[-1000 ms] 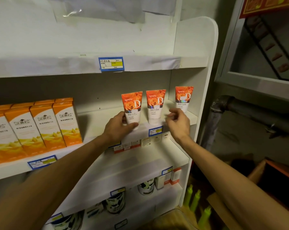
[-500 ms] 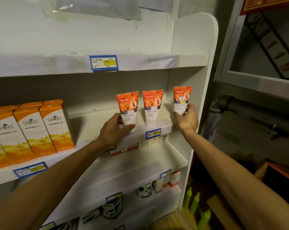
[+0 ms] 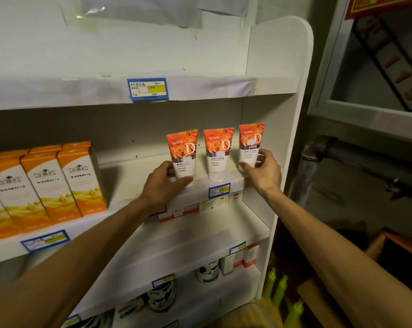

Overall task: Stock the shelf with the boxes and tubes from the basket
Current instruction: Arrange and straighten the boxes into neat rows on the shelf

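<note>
1. Tubes stand in a row of three, cap down, at the right end of the middle shelf [image 3: 129, 171]: the left tube [image 3: 183, 155], the middle tube [image 3: 218, 153] and the right tube [image 3: 250, 145], all orange with a rose print and white lower halves.
2. Left hand [image 3: 163, 183] grips the left tube near its base, thumb across the front and fingers behind it.
3. Right hand [image 3: 263, 170] holds the right tube low down, thumb on the front, fingers curled round its far side.
4. Middle tube stands free between the two, touched by neither hand.
5. Orange and white boxes [image 3: 46, 183] stand upright in rows at the left of the same shelf, well apart from the tubes.
6. Blue price labels [image 3: 219, 190] sit on the shelf edges.
7. Lower shelves hold small boxes [image 3: 177, 211] and dark cans [image 3: 207, 272].
</note>
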Tool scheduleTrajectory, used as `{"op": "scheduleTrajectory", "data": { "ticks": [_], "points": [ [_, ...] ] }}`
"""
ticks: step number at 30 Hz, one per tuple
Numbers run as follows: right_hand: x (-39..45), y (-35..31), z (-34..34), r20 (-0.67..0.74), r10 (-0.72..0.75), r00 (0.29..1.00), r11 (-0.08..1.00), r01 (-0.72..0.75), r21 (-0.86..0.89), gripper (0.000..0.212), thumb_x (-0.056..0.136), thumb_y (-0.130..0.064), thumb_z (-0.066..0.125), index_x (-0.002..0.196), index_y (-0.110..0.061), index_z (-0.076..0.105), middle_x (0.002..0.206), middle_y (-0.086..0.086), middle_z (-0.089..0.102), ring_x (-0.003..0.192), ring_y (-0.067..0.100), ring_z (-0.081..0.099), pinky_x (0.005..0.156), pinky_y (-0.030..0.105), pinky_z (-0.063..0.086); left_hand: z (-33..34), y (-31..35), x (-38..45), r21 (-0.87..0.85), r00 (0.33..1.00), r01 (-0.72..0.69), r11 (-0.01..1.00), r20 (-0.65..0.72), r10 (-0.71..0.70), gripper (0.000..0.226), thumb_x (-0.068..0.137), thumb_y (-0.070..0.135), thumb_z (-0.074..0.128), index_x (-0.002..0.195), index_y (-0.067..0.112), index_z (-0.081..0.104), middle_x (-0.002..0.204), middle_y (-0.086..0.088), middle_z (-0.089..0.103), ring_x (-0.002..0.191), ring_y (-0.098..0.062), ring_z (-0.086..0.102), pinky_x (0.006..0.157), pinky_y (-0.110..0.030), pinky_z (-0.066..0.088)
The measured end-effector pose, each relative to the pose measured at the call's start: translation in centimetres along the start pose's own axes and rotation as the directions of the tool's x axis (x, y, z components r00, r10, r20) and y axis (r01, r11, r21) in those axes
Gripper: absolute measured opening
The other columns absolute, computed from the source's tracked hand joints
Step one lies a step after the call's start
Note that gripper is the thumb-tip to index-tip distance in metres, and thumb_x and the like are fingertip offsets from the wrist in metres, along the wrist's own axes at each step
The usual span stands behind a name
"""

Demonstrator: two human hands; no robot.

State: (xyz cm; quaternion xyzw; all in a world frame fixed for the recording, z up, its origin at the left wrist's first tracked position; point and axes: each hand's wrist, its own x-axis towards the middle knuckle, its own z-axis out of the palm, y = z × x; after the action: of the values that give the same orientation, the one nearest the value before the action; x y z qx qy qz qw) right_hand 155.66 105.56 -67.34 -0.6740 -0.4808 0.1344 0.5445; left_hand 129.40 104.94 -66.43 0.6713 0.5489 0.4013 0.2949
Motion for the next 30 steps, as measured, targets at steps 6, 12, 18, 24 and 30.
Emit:
{"op": "scheduleTrajectory", "data": {
  "ticks": [6,12,18,24,30],
  "points": [
    [-0.09,0.12,0.09,0.0,-0.024,1.0,1.0,0.023,-0.019,0.062,0.085,-0.034,0.077,0.137,-0.021,0.047,0.133,0.004,0.063,0.113,0.026,0.065,0.091,0.046,0.056,0.0,0.13,-0.06,0.003,1.0,0.008,1.0,-0.003,-0.008,0.056,0.086,0.034,0.075,0.135,0.021,0.051,0.138,-0.002,0.059,0.116,-0.025,0.062,0.095,-0.045,0.056],
    [-0.12,0.17,0.11,0.011,-0.04,0.999,0.998,0.04,-0.039,0.06,0.087,-0.032,0.075,0.138,-0.021,0.045,0.134,0.005,0.062,0.115,0.029,0.064,0.094,0.051,0.055,-0.02,-0.04,-0.04,0.027,1.0,-0.005,1.0,0.013,0.005,0.057,0.086,0.038,0.074,0.136,0.021,0.051,0.138,-0.002,0.059,0.116,-0.025,0.062,0.094,-0.044,0.056],
    [-0.3,0.87,-0.4,-0.016,-0.059,0.998,0.998,0.059,-0.022,0.059,0.087,-0.031,0.075,0.137,-0.019,0.047,0.133,0.005,0.063,0.115,0.028,0.064,0.096,0.051,0.055,-0.04,-0.18,0.14,0.018,1.0,-0.002,1.0,0.019,0.001,0.056,0.083,0.04,0.077,0.132,0.024,0.053,0.134,0.0,0.061,0.111,-0.022,0.062,0.092,-0.043,0.056],
    [-0.56,0.85,-0.59,0.004,-0.073,0.997,0.997,0.073,-0.034,0.06,0.089,-0.031,0.073,0.14,-0.019,0.045,0.135,0.006,0.061,0.117,0.029,0.063,0.096,0.05,0.054,-0.12,-0.33,0.13,0.01,1.0,-0.011,1.0,0.021,0.011,0.056,0.083,0.039,0.078,0.13,0.023,0.053,0.133,-0.001,0.062,0.109,-0.022,0.063,0.092,-0.042,0.057],
    [-0.44,0.96,-0.81,0.061,-0.027,0.998,0.998,0.03,-0.049,0.056,0.091,-0.03,0.071,0.139,-0.017,0.046,0.137,0.007,0.061,0.119,0.031,0.062,0.098,0.052,0.054,-0.04,-0.5,0.29,0.038,0.999,-0.036,0.999,0.03,0.035,0.057,0.084,0.042,0.075,0.132,0.023,0.051,0.136,0.0,0.059,0.105,-0.017,0.059,0.089,-0.037,0.056]
  ]
}}
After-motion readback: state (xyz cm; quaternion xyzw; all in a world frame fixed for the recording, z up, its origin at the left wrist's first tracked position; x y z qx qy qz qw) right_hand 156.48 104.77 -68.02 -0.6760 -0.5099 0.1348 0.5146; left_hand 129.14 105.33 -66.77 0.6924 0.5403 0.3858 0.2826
